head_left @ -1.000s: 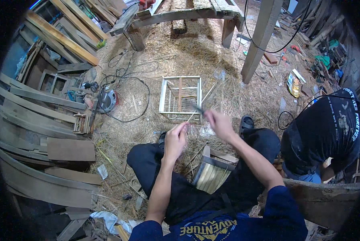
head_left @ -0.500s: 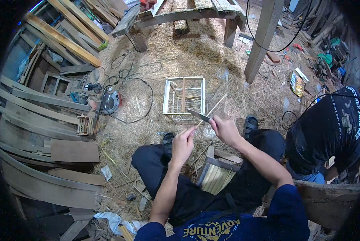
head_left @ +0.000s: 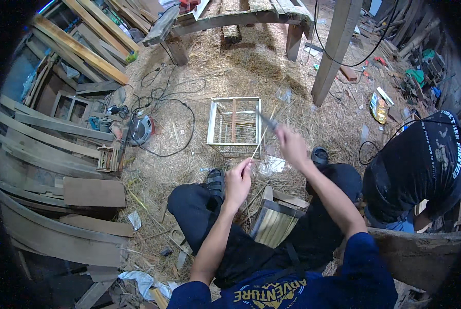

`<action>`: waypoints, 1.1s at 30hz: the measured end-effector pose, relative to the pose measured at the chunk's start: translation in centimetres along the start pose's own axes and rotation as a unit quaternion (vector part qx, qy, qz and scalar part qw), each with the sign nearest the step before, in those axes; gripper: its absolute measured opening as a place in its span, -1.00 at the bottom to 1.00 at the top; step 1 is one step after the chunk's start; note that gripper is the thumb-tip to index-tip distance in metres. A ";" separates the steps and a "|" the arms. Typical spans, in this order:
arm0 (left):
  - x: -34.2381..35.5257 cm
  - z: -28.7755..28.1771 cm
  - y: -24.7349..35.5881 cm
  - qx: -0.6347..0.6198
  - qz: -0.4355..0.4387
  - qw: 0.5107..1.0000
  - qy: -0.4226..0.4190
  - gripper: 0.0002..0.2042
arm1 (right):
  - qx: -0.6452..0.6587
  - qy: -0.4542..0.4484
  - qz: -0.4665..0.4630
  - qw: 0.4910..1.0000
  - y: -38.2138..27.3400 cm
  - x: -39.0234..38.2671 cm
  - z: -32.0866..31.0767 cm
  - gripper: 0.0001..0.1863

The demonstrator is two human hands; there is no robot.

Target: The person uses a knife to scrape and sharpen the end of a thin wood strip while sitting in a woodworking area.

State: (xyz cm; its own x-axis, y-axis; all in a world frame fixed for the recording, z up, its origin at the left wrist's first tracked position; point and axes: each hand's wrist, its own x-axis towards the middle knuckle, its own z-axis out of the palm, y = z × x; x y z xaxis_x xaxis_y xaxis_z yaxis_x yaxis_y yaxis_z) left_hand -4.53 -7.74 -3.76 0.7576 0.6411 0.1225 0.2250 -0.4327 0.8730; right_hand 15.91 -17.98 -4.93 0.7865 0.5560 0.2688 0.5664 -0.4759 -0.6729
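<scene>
My left hand (head_left: 238,181) is closed on the lower end of a thin wooden stick (head_left: 264,135), which slants up and to the right. In my right hand (head_left: 291,146) is a knife (head_left: 268,121), its blade blurred and pointing up to the left, close beside the stick. Beyond my hands a small cage-like wooden frame (head_left: 210,123) with thin bars stands on the floor. Between my legs sits a box-like wooden piece (head_left: 275,225) with pale slats and a dark edge.
A circular saw (head_left: 141,129) with looped cable lies left of the frame. Boards (head_left: 94,193) are stacked along the left. A rough wooden bench (head_left: 235,21) stands ahead, a post (head_left: 333,62) to its right. Another person (head_left: 421,165) bends at my right. Straw and shavings cover the floor.
My right hand has moved slightly up and away from my left, with the knife now pointing more upward. The stick has tilted steeper. My left hand has shifted only a little.
</scene>
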 end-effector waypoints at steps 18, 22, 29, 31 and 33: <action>8.3 3.0 -10.1 0.059 -0.031 0.991 -0.116 -0.73 | -0.036 -0.238 -0.082 0.967 5.6 3.2 3.7 -0.70; 9.7 2.8 -13.4 0.067 -0.090 0.979 -0.170 -0.73 | -0.083 -0.269 -0.009 0.960 4.3 5.1 4.4 -0.62; 10.3 3.1 -12.4 0.114 -0.114 0.973 -0.167 -0.75 | -0.079 -0.228 -0.006 0.970 7.8 3.9 7.7 -0.64; 10.4 3.2 -12.4 0.118 -0.124 0.969 -0.176 -0.75 | -0.037 -0.188 0.079 0.978 8.9 3.9 8.2 -0.62; 10.0 3.2 -12.4 0.091 -0.098 0.979 -0.153 -0.77 | -0.023 -0.248 0.064 0.966 7.2 3.1 8.1 -0.62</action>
State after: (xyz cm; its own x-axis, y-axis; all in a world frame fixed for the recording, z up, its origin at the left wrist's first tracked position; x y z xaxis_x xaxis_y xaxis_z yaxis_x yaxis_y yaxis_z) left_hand 2.22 2.01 -14.91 0.8311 0.5146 -0.2111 0.4689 -0.4440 0.7635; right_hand 20.42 -14.11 -14.52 0.6422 0.7438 -0.1854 0.4924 -0.5856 -0.6439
